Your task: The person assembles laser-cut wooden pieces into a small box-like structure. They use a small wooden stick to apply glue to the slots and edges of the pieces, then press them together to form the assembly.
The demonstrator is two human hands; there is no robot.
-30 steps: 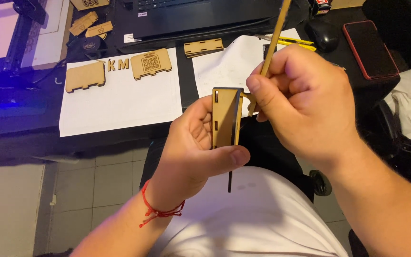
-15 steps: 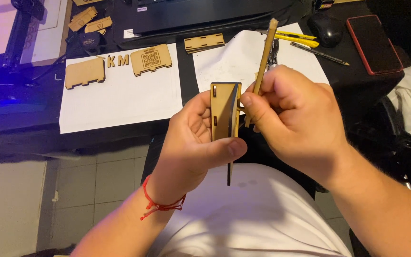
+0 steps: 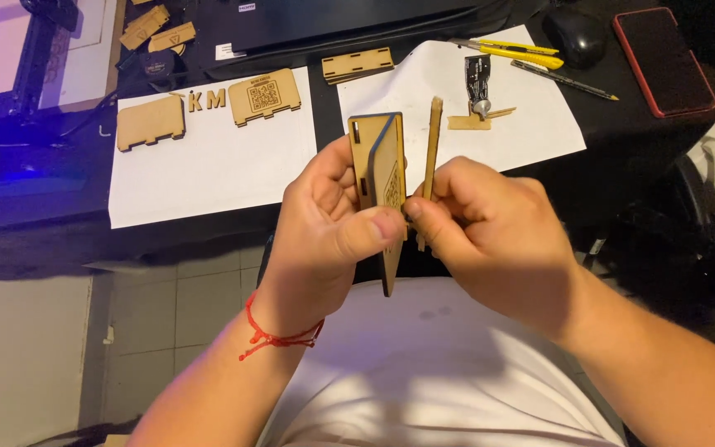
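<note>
A: Wooden panel (image 3: 376, 165) position?

B: Held upright above the lap, in front of the black desk edge (image 3: 208, 236). The left hand (image 3: 328, 228) grips it, thumb across the front face, fingers behind. A second panel with an engraved square pattern sits against it, edge toward the camera.

A: Right hand (image 3: 490, 228)?

B: Closed on a thin wooden strip (image 3: 432, 145), pinched between thumb and fingers. The strip stands upright just beside the panel's right edge; whether the two touch cannot be told.

A: Containers?

B: No closed container is visible. Loose parts lie on two white paper sheets (image 3: 208, 165).

A: Marked parts?

B: A flat wooden plate with an engraved square code (image 3: 264, 95) lies on the left sheet, beside two cut wooden letters (image 3: 207, 100) and a plain notched plate (image 3: 151, 122).

A: Other items?

B: A yellow utility knife (image 3: 511, 51), a black mouse (image 3: 577, 35) and a red phone (image 3: 664, 60) lie at the far right.
</note>
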